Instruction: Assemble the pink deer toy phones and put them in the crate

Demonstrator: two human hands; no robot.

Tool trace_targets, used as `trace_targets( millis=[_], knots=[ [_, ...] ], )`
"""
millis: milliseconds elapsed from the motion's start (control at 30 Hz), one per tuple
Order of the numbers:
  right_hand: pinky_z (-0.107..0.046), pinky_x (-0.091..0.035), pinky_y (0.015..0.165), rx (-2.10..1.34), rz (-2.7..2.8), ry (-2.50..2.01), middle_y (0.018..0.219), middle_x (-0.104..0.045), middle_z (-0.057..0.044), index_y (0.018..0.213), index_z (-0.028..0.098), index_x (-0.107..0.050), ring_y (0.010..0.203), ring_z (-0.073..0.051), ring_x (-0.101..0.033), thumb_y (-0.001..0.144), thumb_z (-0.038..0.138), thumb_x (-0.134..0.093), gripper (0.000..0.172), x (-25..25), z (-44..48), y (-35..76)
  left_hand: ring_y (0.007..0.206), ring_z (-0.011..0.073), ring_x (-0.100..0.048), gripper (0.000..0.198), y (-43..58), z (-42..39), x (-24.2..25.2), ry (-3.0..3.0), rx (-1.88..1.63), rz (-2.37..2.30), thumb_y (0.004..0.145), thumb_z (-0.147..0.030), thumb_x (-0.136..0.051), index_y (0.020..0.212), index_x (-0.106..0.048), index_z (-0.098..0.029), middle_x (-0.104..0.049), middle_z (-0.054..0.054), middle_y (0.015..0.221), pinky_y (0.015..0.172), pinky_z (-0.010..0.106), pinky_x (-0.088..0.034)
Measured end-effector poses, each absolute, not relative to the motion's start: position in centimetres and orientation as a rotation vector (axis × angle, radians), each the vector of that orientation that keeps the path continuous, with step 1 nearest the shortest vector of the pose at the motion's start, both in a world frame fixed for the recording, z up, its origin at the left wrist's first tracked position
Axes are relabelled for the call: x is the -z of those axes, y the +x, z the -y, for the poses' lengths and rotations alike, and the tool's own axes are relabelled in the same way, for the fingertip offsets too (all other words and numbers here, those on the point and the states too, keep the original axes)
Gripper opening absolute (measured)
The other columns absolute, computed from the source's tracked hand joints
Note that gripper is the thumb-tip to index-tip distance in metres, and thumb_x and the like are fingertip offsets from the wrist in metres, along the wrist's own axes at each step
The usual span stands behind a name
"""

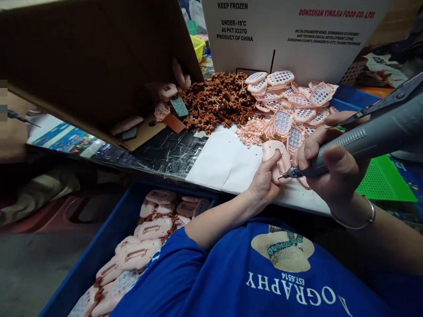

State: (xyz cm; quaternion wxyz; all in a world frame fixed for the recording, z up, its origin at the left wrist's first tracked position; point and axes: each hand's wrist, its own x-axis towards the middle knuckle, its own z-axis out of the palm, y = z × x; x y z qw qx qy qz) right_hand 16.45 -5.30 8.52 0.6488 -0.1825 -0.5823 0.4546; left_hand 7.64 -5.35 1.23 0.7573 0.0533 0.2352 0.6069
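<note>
Right hand [330, 163]: wrapped firmly round the grey rotary tool [360, 143], fingers closed on its barrel
Bit [283, 177]: thin tip sat at the lower part of the pink shell [271, 150]; contact could not be told
Left hand [264, 182]: thumb and fingers pinched the shell's left side, no gap seen
Shell position: right of frame centre, over the white sheet [216, 163]
Above it: pink scraps [250, 131]; keypad shells [300, 100] heaped upper right, brown parts [224, 99] upper centre
Lower left: blue crate [101, 244] held more shells
Risk, judged: bit could have skidded into the left fingers, being so near; overpressing could have gouged plastic; a loose pinch could have let the shell twist
</note>
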Motion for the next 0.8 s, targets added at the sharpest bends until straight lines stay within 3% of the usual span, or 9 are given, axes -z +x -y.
trace_targets(
  millis=[367, 500, 600, 700, 800],
  knots=[
    [-0.028, -0.042, 0.04, -1.1, 1.42, -0.389, 0.061, -0.049, 0.007, 0.087, 0.031, -0.048, 0.04, -0.011, -0.047, 0.083, 0.039, -0.072, 0.025, -7.0, 5.4, 16.4, 0.068, 0.0135, -0.066, 0.011, 8.0, 5.5, -1.6, 0.028, -1.245, -0.581, 0.092, -0.019, -0.058, 0.088, -0.066, -0.013, -0.068, 0.004, 0.076, 0.069, 0.025, -0.052],
    [-0.03, -0.042, 0.042, -1.108, 1.377, -0.484, 0.059, -0.043, 0.008, 0.087, 0.031, -0.046, 0.039, -0.011, -0.042, 0.082, 0.046, -0.069, 0.028, -6.8, 5.0, 16.6, 0.061, 0.0101, -0.06, 0.012, 8.2, 5.6, -1.1, 0.121, -1.264, -0.646, 0.084, -0.022, -0.069, 0.091, -0.064, -0.014, -0.066, 0.001, 0.076, 0.061, 0.021, -0.047],
    [-0.03, -0.039, 0.043, -1.139, 1.326, -0.491, 0.06, -0.043, 0.007, 0.092, 0.03, -0.054, 0.041, -0.011, -0.042, 0.078, 0.045, -0.072, 0.027, -7.7, 4.8, 17.5, 0.061, 0.0086, -0.059, 0.023, 7.7, 5.5, -1.2, 0.313, -1.313, -0.673, 0.077, -0.021, -0.076, 0.096, -0.065, -0.015, -0.065, -0.001, 0.075, 0.065, 0.02, -0.047],
    [-0.031, -0.036, 0.043, -1.089, 1.267, -0.483, 0.059, -0.046, 0.007, 0.096, 0.029, -0.063, 0.042, -0.011, -0.039, 0.074, 0.045, -0.079, 0.031, -9.1, 4.7, 19.4, 0.088, 0.0123, -0.066, 0.043, 6.0, 5.6, -1.4, 0.538, -1.492, -0.738, 0.072, -0.015, -0.08, 0.112, -0.066, -0.02, -0.07, 0.0, 0.095, 0.087, 0.022, -0.048],
    [-0.03, -0.035, 0.047, -0.906, 1.192, -0.597, 0.064, -0.045, 0.005, 0.098, 0.028, -0.067, 0.048, -0.011, -0.038, 0.073, 0.046, -0.081, 0.033, -9.7, 4.2, 22.3, 0.127, 0.0176, -0.055, 0.06, 3.3, 5.9, -1.4, 0.767, -1.627, -0.85, 0.065, -0.004, -0.081, 0.12, -0.067, -0.024, -0.066, 0.002, 0.127, 0.11, 0.024, -0.036]
  ],
)
